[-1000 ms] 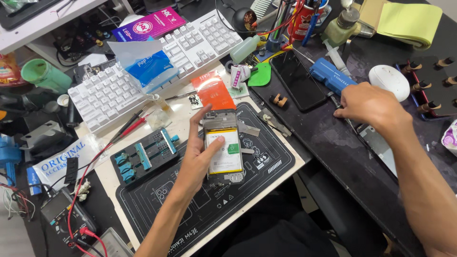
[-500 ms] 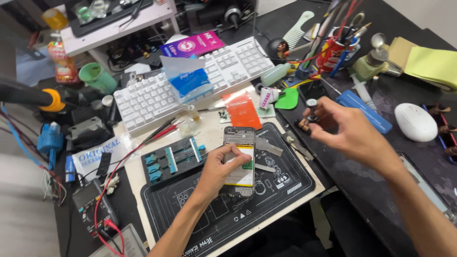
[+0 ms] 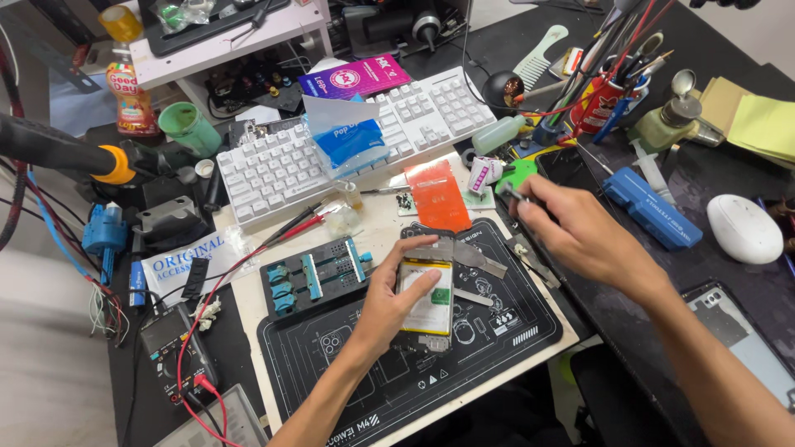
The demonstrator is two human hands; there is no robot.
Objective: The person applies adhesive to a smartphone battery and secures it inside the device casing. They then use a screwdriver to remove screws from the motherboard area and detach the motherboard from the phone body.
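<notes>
Head view, nearest first: the left hand (image 3: 389, 302) lies on an opened phone (image 3: 429, 294) that rests flat on the black work mat (image 3: 348, 372), fingers curled round its left edge and thumb pressed on the pale battery face. That grip is closed on the phone and pins it down rather than lifting it. The phone looks light, thin and stiff, but with its back off it is probably fragile; the safest hold seems to be by the long side edges of the frame, not on the exposed battery or boards. Just beyond it lie loose flat metal strips (image 3: 472, 255) and a blue-clamped holding jig (image 3: 319, 271). Farther right, the right hand (image 3: 580, 232) hovers over the dark table (image 3: 720, 182), fingertips pinched on a small slim metal tool (image 3: 507, 193), likely slippery and easily dropped. Farther still sit an orange sheet (image 3: 437, 194) and a white keyboard (image 3: 348, 149).
</notes>
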